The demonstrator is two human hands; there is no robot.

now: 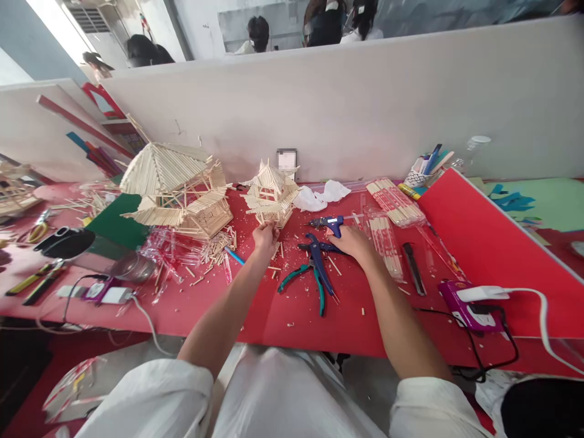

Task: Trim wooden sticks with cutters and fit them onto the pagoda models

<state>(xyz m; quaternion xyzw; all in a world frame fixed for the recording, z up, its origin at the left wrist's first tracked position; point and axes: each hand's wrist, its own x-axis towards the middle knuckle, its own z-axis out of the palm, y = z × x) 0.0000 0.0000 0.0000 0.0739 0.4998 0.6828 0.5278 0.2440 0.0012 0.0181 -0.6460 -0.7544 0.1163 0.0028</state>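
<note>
A small pavilion model (270, 193) of pale wooden sticks stands upright at the back middle of the red table. My left hand (266, 237) is closed at its lower front edge, fingers pinched on the model; whether a loose stick is also between them is hidden. My right hand (350, 241) wraps round the handle of a blue glue gun (335, 225), whose nozzle points left toward the model. Between my forearms lie teal-handled pliers (319, 286) and a blue-handled cutting tool (319, 258), partly overlapping.
To the left stands a larger stick pavilion (168, 188) with stick offcuts (219, 246) beside it. Packs of sticks (396, 204), a black cutter knife (414, 267), a red board (493, 255) and a purple power strip (469, 307) with cables lie right. White tissue (322, 194) lies behind the gun.
</note>
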